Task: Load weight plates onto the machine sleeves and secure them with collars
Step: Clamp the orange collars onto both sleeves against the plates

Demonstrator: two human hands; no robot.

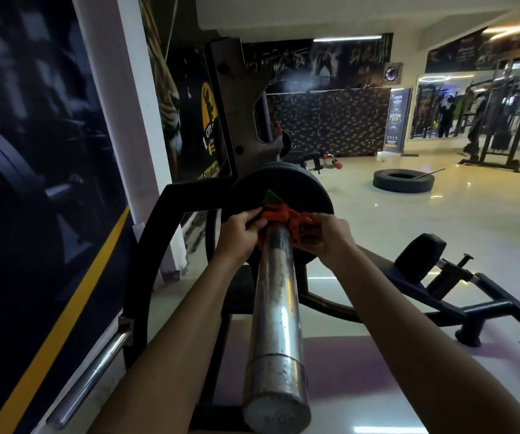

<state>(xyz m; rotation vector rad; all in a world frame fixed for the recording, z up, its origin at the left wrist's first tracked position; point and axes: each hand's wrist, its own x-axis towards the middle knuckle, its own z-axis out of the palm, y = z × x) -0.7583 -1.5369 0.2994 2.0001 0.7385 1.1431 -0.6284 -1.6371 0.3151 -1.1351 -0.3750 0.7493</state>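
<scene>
Slippage of the collar (pixel 286 216) is the main risk here. The orange collar is seated on the steel sleeve (pixel 275 308) at the centre of the frame, pressed against the face of the black weight plate (pixel 283 189), which is already slid fully inward on the sleeve. The left hand (pixel 239 233) is closed on the collar's left side, fingers curled together around it, and the right hand (pixel 324 234) is clamped on its right side, thumb and fingers pinching the orange lever part. Whether the latch is fully shut cannot be told, since it is hidden by the fingers. If the collar is released before it is locked, the plate could be left free to creep outward along the smooth, worn sleeve under load. A gap between collar and plate would allow rattling. Fingers could also be nipped if the clamp is snapped shut while they are wrapped so closely around it.
</scene>
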